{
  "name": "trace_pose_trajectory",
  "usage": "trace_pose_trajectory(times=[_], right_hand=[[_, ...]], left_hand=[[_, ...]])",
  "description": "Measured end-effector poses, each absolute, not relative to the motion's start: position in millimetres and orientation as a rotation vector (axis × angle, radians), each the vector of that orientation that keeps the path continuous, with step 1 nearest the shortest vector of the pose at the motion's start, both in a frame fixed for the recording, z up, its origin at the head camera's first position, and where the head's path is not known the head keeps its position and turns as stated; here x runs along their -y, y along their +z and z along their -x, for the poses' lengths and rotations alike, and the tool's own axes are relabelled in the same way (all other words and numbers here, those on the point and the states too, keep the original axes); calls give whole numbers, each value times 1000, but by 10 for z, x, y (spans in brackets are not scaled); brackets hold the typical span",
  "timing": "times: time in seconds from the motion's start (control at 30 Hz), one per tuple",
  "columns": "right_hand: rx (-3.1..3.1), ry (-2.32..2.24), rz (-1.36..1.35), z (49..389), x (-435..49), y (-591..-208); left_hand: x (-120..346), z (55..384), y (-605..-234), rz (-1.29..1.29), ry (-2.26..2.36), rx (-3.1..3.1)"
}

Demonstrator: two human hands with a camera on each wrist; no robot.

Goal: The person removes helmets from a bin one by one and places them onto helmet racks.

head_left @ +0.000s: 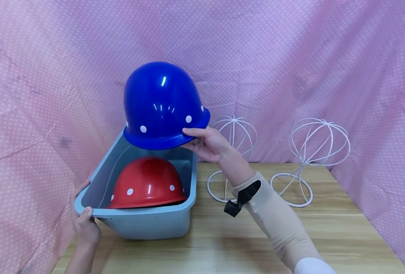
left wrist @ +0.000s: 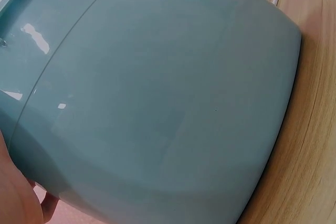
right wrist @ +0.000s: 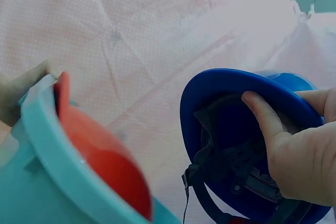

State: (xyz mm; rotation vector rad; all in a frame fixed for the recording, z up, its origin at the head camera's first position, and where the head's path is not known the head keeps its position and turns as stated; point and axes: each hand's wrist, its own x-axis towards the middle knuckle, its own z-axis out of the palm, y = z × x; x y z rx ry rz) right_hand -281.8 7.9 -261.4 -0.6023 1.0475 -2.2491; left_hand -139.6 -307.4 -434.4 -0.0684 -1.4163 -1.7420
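Note:
A blue hard hat (head_left: pixel 161 102) with white dots is held up above the bin by my right hand (head_left: pixel 207 144), which pinches its brim. In the right wrist view, dark straps and a headband show inside the blue hard hat (right wrist: pixel 236 145). Below it, a red hard hat (head_left: pixel 147 182) sits in the blue-grey plastic bin (head_left: pixel 147 224). My left hand (head_left: pixel 86 228) grips the bin's near left corner, thumb over the rim. The left wrist view is mostly filled by the bin's outer wall (left wrist: pixel 168 93), with part of the left hand (left wrist: pixel 18 198) at the lower left.
Two white wire stands with globe-shaped tops stand right of the bin: one wire stand (head_left: pixel 234 121) partly behind my right forearm, another wire stand (head_left: pixel 302 163) farther right. All rest on a wooden table (head_left: pixel 343 232). Pink dotted cloth (head_left: pixel 291 57) hangs around the back and sides.

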Motion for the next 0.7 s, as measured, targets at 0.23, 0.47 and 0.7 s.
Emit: trace_pose_trajectory(times=[0.23, 0.47, 0.7], right_hand=[[-992, -2291, 714, 2784, -315, -2461], [-986, -2288, 942, 2787, -617, -2387], [-999, -2328, 1035, 2763, -930, -2279]], left_hand=[[3069, 1396, -4347, 75, -1741, 1408], [3069, 1404, -4314, 30, -1713, 1449], [3065, 1427, -4340, 18, -1703, 1457]])
